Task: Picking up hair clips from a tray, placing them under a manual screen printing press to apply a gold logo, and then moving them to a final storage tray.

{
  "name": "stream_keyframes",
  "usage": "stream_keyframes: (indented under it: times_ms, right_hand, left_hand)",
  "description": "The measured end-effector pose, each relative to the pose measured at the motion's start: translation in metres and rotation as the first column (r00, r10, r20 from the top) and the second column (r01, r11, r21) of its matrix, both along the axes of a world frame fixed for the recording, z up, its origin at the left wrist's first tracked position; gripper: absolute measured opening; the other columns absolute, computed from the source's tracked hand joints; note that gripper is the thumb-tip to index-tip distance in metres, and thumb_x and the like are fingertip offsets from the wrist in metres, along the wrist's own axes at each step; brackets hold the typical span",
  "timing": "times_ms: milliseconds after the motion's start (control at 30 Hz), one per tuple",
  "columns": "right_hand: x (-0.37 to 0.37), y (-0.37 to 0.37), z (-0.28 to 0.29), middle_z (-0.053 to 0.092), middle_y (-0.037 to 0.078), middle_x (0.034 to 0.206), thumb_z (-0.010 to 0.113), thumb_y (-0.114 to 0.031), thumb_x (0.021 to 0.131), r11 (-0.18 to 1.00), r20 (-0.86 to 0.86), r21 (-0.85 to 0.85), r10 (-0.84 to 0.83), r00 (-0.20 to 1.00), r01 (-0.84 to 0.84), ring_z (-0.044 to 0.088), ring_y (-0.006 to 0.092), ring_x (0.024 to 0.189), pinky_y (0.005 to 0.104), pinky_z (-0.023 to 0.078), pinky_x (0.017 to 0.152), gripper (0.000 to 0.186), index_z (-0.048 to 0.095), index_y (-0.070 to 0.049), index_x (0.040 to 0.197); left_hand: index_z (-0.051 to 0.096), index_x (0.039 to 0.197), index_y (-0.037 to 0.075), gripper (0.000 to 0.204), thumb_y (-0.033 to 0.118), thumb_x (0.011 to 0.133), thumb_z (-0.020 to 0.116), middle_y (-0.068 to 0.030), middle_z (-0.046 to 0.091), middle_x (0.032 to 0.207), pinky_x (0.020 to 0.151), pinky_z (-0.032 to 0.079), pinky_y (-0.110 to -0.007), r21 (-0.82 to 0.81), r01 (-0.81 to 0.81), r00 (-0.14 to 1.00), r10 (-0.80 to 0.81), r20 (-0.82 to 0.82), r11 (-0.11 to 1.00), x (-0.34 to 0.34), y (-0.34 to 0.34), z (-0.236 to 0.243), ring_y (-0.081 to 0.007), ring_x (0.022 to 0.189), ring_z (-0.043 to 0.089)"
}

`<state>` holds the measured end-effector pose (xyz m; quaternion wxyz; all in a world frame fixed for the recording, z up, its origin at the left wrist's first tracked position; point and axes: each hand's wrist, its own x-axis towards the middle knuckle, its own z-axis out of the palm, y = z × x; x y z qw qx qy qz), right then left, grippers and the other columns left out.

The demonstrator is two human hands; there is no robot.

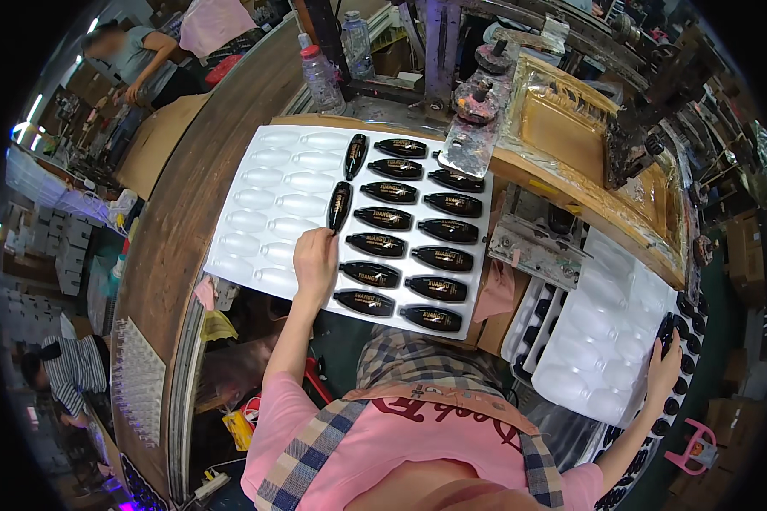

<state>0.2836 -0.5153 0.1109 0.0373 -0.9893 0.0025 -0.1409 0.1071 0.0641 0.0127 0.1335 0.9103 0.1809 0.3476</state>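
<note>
A white molded tray holds rows of glossy black oval pieces with gold print on its right side; its left cavities are bare. Two black pieces lie lengthwise near its middle, and my left hand has its fingers closed on the bottom end of the lower one. At the far right, my right hand grips another black piece beside a second white tray, at a column of similar black pieces.
A screen-printing rig with a wooden frame overhangs the tray's upper right. Plastic bottles stand behind the tray. A wooden bench runs along the left, with two co-workers beyond. A pink cloth hangs beside the tray.
</note>
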Motion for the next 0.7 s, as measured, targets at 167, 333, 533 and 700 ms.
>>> stream_keyframes:
  times_ms: [167, 333, 533, 700]
  right_hand:
    - [-0.007, 0.019, 0.011, 0.052, 0.016, 0.100, 0.052, -0.020, 0.084, 0.933, 0.157, 0.351, 0.024, 0.987, -0.079, 0.053, 0.0242, 0.086, 0.0312, 0.041, 0.077, 0.045, 0.038, -0.006, 0.124]
    - [0.013, 0.044, 0.016, 0.049, 0.010, 0.110, 0.045, -0.013, 0.088, 0.725, 0.196, 0.604, 0.269, 0.943, -0.332, 0.044, 0.0176, 0.103, 0.0252, 0.034, 0.086, 0.033, 0.042, -0.002, 0.119]
    - [0.024, 0.097, 0.025, 0.051, 0.010, 0.107, 0.057, -0.011, 0.079, 0.434, 0.149, 0.820, 0.468, 0.871, -0.373, 0.051, 0.0142, 0.092, 0.0260, 0.039, 0.080, 0.031, 0.051, 0.001, 0.107]
    - [0.032, 0.138, 0.053, 0.049, 0.011, 0.114, 0.068, -0.022, 0.071, 0.607, -0.143, 0.723, 0.600, 0.787, -0.331, 0.048, 0.0163, 0.098, 0.0275, 0.035, 0.086, 0.050, 0.049, 0.000, 0.112]
  left_hand:
    - [0.054, 0.077, 0.000, 0.009, 0.002, 0.070, 0.060, -0.0117, 0.055, 0.076, 0.067, 0.040, -0.036, 0.064, 0.008, 0.998, -0.012, 0.059, 0.998, 0.010, -0.008, 0.029, -0.0289, 0.074, 0.052]
    - [0.059, 0.083, 0.001, 0.009, 0.001, 0.074, 0.057, -0.0103, 0.059, 0.083, 0.074, 0.040, -0.032, 0.109, 0.421, 0.870, -0.435, 0.231, 0.900, 0.095, -0.057, 0.096, -0.0252, 0.081, 0.055]
    - [0.060, 0.083, 0.003, 0.012, 0.008, 0.075, 0.052, -0.0119, 0.058, 0.081, 0.070, 0.043, -0.037, 0.202, 0.700, 0.687, -0.723, 0.069, 0.684, 0.220, -0.113, 0.101, -0.0277, 0.078, 0.054]
    - [0.060, 0.086, 0.001, 0.013, 0.008, 0.077, 0.053, -0.0094, 0.059, 0.082, 0.071, 0.043, -0.032, -0.194, 0.715, 0.694, -0.714, 0.088, 0.671, 0.257, -0.118, 0.109, -0.0217, 0.078, 0.054]
